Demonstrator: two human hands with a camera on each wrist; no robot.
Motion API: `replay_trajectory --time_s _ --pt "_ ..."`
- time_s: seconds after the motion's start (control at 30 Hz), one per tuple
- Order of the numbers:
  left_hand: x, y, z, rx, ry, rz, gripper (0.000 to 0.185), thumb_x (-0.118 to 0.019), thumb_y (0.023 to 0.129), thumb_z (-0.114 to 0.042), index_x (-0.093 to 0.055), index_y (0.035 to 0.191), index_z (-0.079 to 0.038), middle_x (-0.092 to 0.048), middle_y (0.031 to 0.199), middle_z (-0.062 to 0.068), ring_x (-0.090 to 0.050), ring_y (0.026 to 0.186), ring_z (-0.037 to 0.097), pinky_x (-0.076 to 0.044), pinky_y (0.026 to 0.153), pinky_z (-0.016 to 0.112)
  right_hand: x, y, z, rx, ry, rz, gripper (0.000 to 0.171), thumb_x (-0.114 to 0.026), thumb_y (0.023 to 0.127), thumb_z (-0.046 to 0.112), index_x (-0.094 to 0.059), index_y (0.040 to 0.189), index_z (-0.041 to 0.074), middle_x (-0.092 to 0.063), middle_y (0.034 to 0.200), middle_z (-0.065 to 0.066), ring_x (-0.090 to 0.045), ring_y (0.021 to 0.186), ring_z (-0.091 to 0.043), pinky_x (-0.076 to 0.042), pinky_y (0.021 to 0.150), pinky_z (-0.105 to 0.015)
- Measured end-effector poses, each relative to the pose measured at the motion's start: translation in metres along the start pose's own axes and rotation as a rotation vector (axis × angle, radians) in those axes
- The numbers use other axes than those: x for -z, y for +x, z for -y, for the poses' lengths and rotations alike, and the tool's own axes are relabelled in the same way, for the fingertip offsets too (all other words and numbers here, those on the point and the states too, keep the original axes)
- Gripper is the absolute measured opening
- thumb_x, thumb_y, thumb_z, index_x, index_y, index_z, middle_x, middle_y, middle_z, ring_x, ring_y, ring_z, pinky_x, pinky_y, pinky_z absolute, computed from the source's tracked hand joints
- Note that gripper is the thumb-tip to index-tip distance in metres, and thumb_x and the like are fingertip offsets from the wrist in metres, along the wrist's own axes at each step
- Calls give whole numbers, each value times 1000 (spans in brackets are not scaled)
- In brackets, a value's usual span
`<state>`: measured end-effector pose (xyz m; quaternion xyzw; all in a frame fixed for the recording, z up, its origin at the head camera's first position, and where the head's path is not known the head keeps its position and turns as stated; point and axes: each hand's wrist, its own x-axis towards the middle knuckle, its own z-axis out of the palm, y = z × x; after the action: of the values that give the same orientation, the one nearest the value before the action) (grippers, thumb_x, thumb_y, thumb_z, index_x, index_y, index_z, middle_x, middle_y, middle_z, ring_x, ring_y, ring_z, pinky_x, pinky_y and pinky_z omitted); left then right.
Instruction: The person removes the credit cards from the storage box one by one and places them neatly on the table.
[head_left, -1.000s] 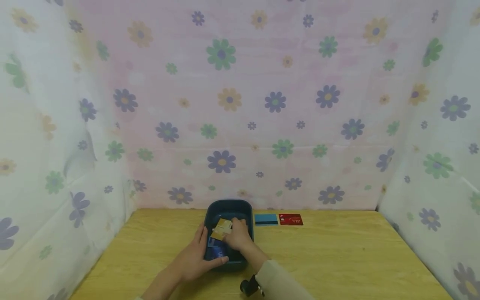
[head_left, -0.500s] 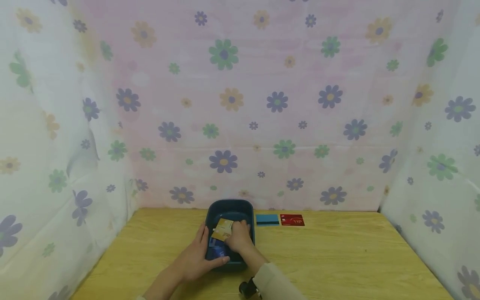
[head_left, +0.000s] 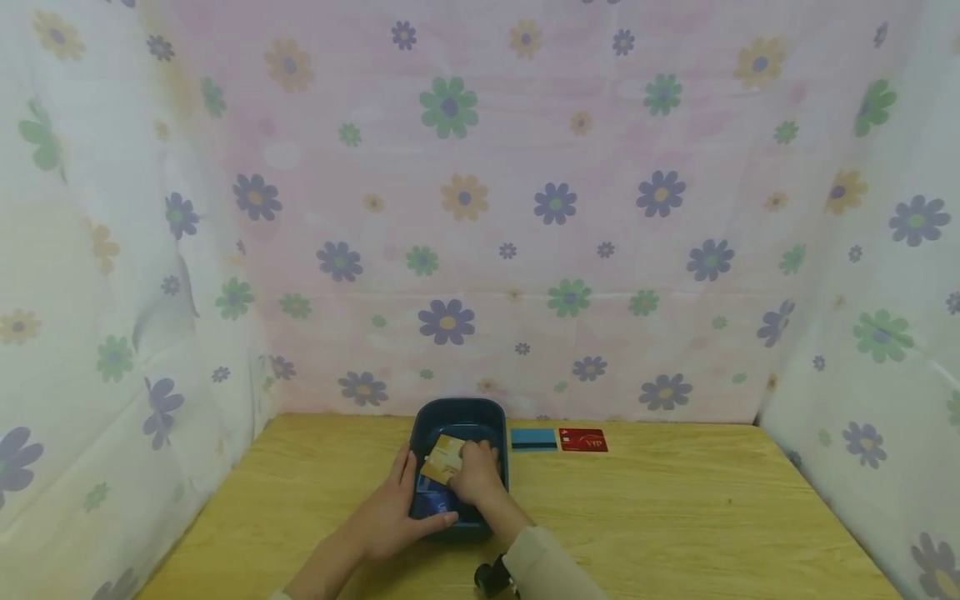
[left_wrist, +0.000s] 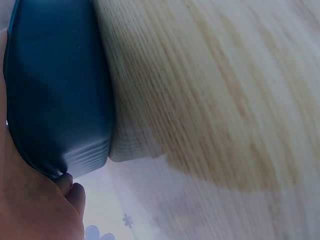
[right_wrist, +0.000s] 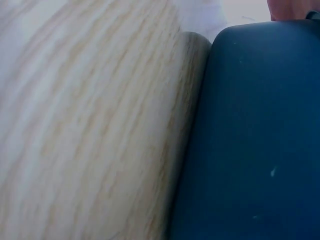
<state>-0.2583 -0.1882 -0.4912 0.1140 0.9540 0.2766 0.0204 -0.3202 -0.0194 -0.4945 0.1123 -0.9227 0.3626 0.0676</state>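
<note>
We see a dark blue tray (head_left: 458, 412) on a wooden table (head_left: 675, 517), at the far side of it, near a curtain with flowers (head_left: 480, 208). Both hands are at this tray.

The left hand (head_left: 390, 508) holds the tray at its left and near rim, with the thumb along the left wall and the fingers curled around the near corner. In the left wrist view the palm (left_wrist: 30, 200) lies against the outer wall of the tray (left_wrist: 55, 85), and the fingertips come around its bottom corner.

The right hand (head_left: 476, 471) reaches into the tray from the near side, and its fingers close on a gold card (head_left: 442, 458). This card is tilted, with one end lifted over the other things in the tray. Under it lies a blue card (head_left: 433, 502), at the near end of the tray. It has some print, but we cannot read it. The right wrist view shows only the outer wall of the tray (right_wrist: 255, 140) and the table beside it.

To the right of the tray, two cards lie flat on the table, side by side. The nearer one to the tray is a light blue card (head_left: 533, 437) with a dark stripe along its near edge. Just beside it is a red card (head_left: 582, 439) with the gold letters "VIP". A small black thing (head_left: 489, 577) sits at the right wrist, by a beige sleeve (head_left: 547, 567).
</note>
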Motion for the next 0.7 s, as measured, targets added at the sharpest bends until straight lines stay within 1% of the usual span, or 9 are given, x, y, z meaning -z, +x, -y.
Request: replay_trajectory --time_s 0.07,0.13,0.27,0.4,0.57,0.7 --pt "0 0 0 0 0 3 124 -62 84 -78 -14 161 7 3 170 22 -35 145 49 -40 110 62 0 0 0 10 -11 4 36 -84 72 3 -68 102 -6 -57 100 -20 -51 97 -40 -46 89 -61" --pt "-1 0 0 -1 2 4 124 -62 84 -79 -14 161 6 3 170 22 -36 144 49 -41 109 61 0 0 0 21 -20 8 35 -81 73 2 -68 105 -5 -58 104 -20 -52 99 -40 -46 90 -61" --pt "-1 0 0 -3 8 5 123 -61 85 -78 -14 161 6 3 170 22 -38 143 48 -42 108 60 -1 1 -1 33 -10 24 34 -75 75 -2 -67 109 -5 -55 105 -18 -55 94 -35 -50 87 -55" --pt "-1 0 0 -3 9 8 122 -61 86 -77 -13 161 6 3 170 23 -38 143 48 -43 108 59 -1 2 -1 37 26 40 35 -71 77 -7 -66 111 -6 -53 106 -18 -56 90 -29 -53 82 -48" --pt "0 1 -1 0 1 4 121 -62 86 -75 -12 161 6 3 170 24 -39 143 49 -43 108 59 2 3 1 48 77 32 36 -68 78 -11 -66 113 -4 -55 109 -19 -56 95 -28 -53 84 -46" --pt "0 1 -1 6 -5 7 122 -63 86 -76 -11 161 5 4 170 23 -39 142 48 -43 108 59 3 2 0 40 127 29 38 -66 79 -12 -66 115 -2 -57 112 -19 -54 97 -28 -51 82 -44"
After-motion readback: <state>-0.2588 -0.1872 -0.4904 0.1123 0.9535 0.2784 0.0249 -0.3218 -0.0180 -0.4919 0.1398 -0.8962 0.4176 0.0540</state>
